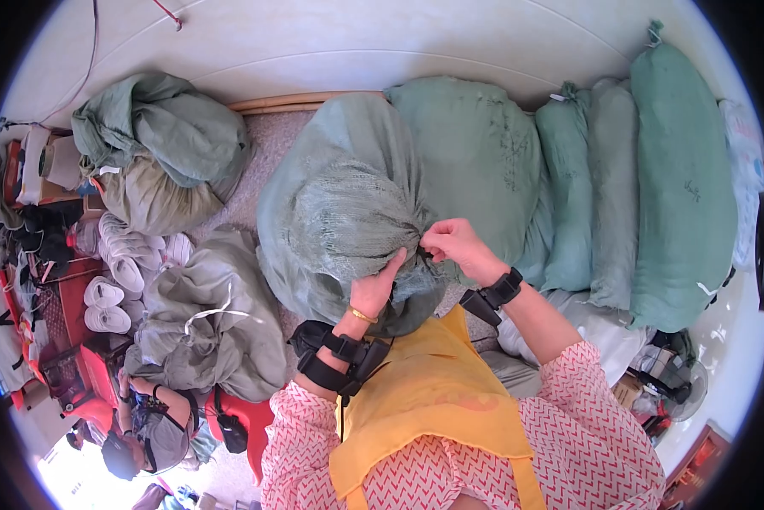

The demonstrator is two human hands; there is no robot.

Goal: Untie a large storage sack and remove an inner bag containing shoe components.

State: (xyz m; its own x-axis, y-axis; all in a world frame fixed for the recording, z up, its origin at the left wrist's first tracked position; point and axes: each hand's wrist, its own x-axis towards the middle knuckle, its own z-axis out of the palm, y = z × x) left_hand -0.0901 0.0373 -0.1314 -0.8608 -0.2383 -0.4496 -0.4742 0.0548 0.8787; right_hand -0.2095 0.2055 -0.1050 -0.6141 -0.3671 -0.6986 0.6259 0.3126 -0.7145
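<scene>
1. At the centre of the frame, we see a bulging grey-green sack, its cloth drawn together into a bunched neck at its right side.
2. Our left hand, a gold bracelet at its wrist, clasps that neck from below.
3. Our right hand pinches at the same spot, thumb and fingertips together; we cannot tell whether a tie lies between them. The two hands are just beside each other.
4. We wear a yellow apron over a red-and-white zigzag shirt, with black straps on both forearms.
5. A wide green sack stands just beside ours, and a tall green sack rises at upper right.
6. Left of centre, a slack grey sack lies near white shoes; a co-worker bends at lower left.
</scene>
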